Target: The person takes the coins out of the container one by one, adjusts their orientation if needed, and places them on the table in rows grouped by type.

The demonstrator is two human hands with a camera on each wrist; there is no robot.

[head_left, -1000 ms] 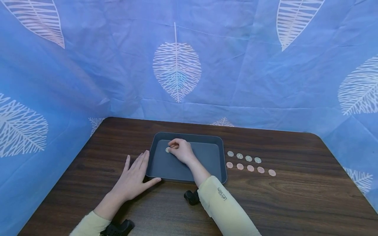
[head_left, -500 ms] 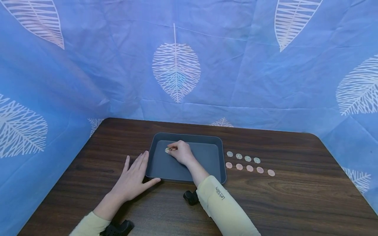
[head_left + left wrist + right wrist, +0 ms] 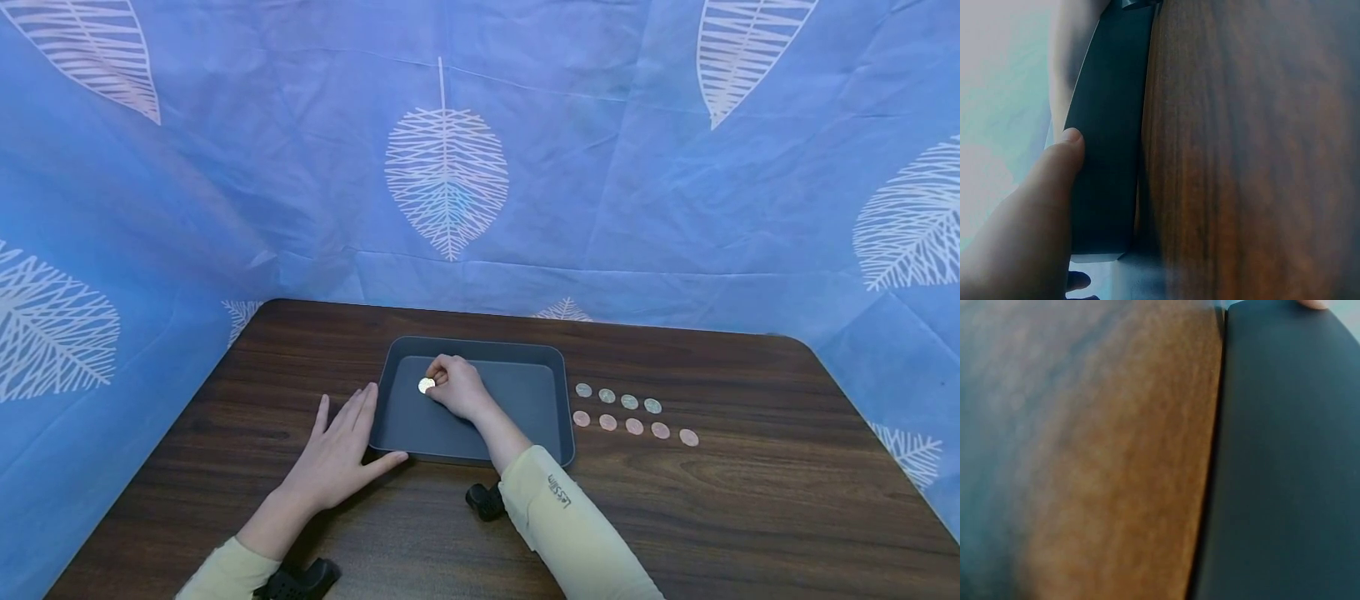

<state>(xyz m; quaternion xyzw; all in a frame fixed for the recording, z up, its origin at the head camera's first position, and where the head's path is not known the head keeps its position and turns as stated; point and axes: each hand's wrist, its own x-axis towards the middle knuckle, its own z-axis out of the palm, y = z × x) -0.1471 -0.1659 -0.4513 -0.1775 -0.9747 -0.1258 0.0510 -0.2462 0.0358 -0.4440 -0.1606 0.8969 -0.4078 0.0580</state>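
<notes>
Over the left half of a dark grey baking tray (image 3: 517, 417), my right hand (image 3: 459, 388) pinches a round, shiny coin (image 3: 427, 385) between thumb and fingertips. The coin's bright face shows at the fingertips, close over the tray floor. My left hand (image 3: 336, 454) lies with straight, spread fingers at the tray's left rim, its thumb pointing along the near edge. In the left wrist view a digit of that hand reaches up to the rim of the tray's side wall (image 3: 1110, 131). The right wrist view mostly holds the tray's outer wall (image 3: 1279, 456); the coin is out of sight there.
To the right of the tray, two rows of coins lie on the dark wood table (image 3: 750, 500): silvery coins (image 3: 607, 396) behind, coppery coins (image 3: 608, 422) in front. A blue cloth (image 3: 600, 167) with white leaf prints hangs around the table's back and sides.
The coin in my right fingers has tilted so that its face now catches the light. Its fingers shifted slightly; the left hand and the coin rows stay put.
</notes>
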